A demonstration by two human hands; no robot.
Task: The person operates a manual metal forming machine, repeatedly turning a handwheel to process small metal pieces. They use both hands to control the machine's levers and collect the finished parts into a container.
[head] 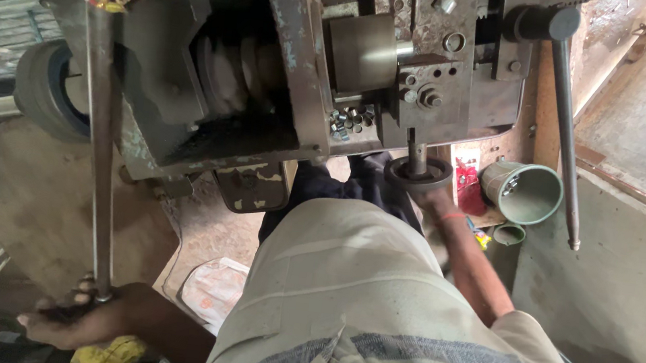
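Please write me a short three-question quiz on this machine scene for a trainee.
1. True or false: the left hand grips the long metal lever.
2. Where is the right hand? A) on the grey cup B) by the black round part under the machine C) on the thin rod
3. What lies under the left hand?

Key: 1 true; 2 B; 3 a yellow cloth.

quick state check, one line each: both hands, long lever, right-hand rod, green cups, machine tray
left hand: closed round the lower end of the long lever
long lever: near upright, held
right hand: at the round knob under the machine; grip hidden
round knob: on a short shaft
thin rod: hangs free, untouched
green cup: on its side, mouth toward camera
machine tray: holds small metal pieces
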